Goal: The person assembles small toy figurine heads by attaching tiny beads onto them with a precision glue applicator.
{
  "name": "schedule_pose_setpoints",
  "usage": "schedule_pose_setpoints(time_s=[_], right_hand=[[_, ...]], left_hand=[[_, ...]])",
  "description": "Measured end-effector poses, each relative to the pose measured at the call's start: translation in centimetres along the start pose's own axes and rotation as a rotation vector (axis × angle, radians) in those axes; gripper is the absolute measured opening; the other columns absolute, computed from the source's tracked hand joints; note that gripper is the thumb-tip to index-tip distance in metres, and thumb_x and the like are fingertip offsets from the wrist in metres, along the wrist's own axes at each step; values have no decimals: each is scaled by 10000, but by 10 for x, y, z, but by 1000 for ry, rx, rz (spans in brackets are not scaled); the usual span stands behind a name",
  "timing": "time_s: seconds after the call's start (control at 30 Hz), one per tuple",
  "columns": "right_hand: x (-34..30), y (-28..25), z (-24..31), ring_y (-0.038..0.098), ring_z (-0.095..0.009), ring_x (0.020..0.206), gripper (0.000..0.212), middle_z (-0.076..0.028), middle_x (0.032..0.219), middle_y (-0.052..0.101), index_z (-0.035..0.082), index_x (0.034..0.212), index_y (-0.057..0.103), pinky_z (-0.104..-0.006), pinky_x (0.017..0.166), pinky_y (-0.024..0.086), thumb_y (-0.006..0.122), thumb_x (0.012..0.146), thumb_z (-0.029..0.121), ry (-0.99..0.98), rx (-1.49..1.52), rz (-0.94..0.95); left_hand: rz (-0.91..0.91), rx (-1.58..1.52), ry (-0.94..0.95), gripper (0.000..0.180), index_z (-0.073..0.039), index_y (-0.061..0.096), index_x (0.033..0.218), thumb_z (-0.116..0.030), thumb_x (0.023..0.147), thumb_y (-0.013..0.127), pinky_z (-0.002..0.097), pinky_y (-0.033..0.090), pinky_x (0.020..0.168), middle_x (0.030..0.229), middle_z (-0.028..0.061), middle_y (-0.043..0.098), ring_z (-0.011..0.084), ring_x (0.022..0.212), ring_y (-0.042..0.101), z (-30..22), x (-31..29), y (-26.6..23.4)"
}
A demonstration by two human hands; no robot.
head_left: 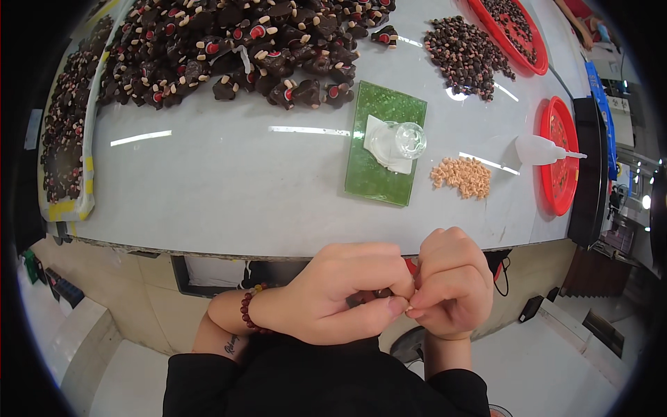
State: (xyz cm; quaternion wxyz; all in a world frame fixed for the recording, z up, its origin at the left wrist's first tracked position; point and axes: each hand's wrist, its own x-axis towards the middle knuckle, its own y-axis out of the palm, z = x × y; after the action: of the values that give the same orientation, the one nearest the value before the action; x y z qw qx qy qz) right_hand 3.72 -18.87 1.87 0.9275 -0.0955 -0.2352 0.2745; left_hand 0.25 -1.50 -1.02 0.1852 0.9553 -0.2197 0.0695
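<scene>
My left hand (347, 295) is closed around a small dark brown piece (375, 295), mostly hidden by the fingers. Its thumb and forefinger meet the fingertips of my right hand (455, 285) in front of my chest, below the table edge. My right hand is pinched on a tiny pale beige piece (409, 310) at the point of contact. Beyond the hands, a heap of small beige pieces (462, 178) lies on the table. Beside it, a clear glass dish (408, 140) rests on folded white paper (379, 142) on a green glass-like plate (379, 186).
A big pile of dark brown figures with beige and red parts (236, 52) covers the far left. An edged tray (89, 167) of similar pieces stands left. Small dark pieces (467, 59) lie far right, near red trays (540, 66) (571, 198). A white squeeze bottle (535, 150) lies right.
</scene>
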Motion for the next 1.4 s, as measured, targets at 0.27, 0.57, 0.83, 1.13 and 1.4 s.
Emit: schedule_pose_setpoints(time_s=[0.27, 0.57, 0.83, 1.13, 1.4], right_hand=[[16, -10, 1, 501, -204, 639, 231, -35, 758, 541, 65, 758, 599, -302, 550, 405, 699, 561, 0, -64, -200, 39], [77, -46, -26, 434, -227, 803, 196, -79, 898, 479, 43, 762, 557, -292, 659, 380, 671, 614, -15, -77, -666, 260], [91, -36, -25, 430, -236, 799, 212, -69, 933, 475, 58, 766, 557, -314, 677, 399, 682, 609, -9, -139, -745, 334], [96, -33, -21, 438, -233, 779, 205, -74, 915, 467, 50, 760, 550, -318, 658, 398, 676, 610, -10, -127, -795, 385], [53, 0, -5, 555, -257, 840, 180, -104, 936, 487, 54, 730, 592, -337, 719, 468, 695, 593, -4, -33, -31, 68]], left_hand=[[-59, -14, -10, 47, -12, 559, 853, -27, 822, 527, 236, 375, 493, 753, 45, 505, 112, 590, 477, -4, -6, -4], [-230, -334, -79, 280, 0, 590, 980, -269, 905, 562, 212, 393, 536, 760, 71, 542, 105, 577, 534, -18, -8, -2], [-217, -518, -27, 266, -24, 539, 931, -241, 839, 662, 210, 437, 548, 755, 78, 544, 111, 609, 552, -11, -20, -10], [-283, -548, -8, 289, -52, 546, 914, -279, 808, 690, 207, 447, 505, 739, 75, 552, 100, 565, 529, -10, -20, -13], [-200, -779, -105, 285, -65, 492, 952, -324, 881, 587, 192, 332, 384, 704, 74, 543, 65, 448, 402, -5, -18, -14]])
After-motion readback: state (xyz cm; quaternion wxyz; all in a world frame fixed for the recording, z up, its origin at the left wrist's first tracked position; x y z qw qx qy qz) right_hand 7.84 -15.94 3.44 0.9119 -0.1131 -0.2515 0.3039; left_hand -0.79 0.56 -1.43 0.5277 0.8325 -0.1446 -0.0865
